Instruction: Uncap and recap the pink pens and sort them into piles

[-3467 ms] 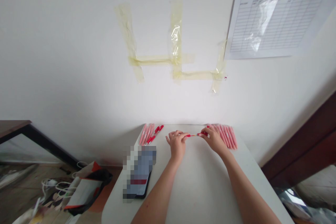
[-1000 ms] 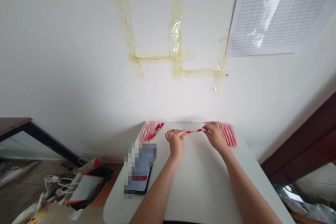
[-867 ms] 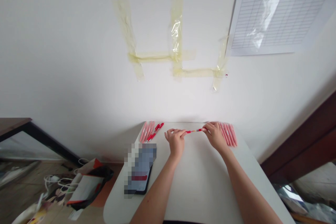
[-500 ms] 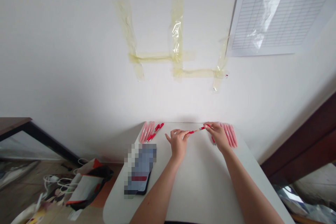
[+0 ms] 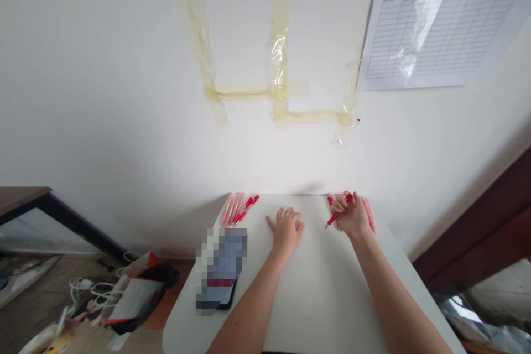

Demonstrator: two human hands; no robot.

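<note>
My right hand (image 5: 352, 217) is closed round a red pen (image 5: 334, 217), tip pointing down-left, over the far right of the white table (image 5: 315, 287). It covers most of a row of pink pens (image 5: 368, 214) lying beside it. My left hand (image 5: 286, 228) rests flat on the table with fingers spread and holds nothing. A second group of pink and red pens (image 5: 238, 209) lies at the far left corner of the table, apart from both hands.
A phone (image 5: 219, 276) lies near the table's left edge. The wall just behind the table carries yellowed tape strips (image 5: 279, 88) and a printed sheet under plastic (image 5: 440, 27). Bags and cables (image 5: 124, 298) clutter the floor at left; dark wood furniture (image 5: 481, 232) stands at right.
Both hands held one red pen stretched between them. My left hand has let go and dropped flat on the table; my right hand has drawn the pen toward the pens at right.
</note>
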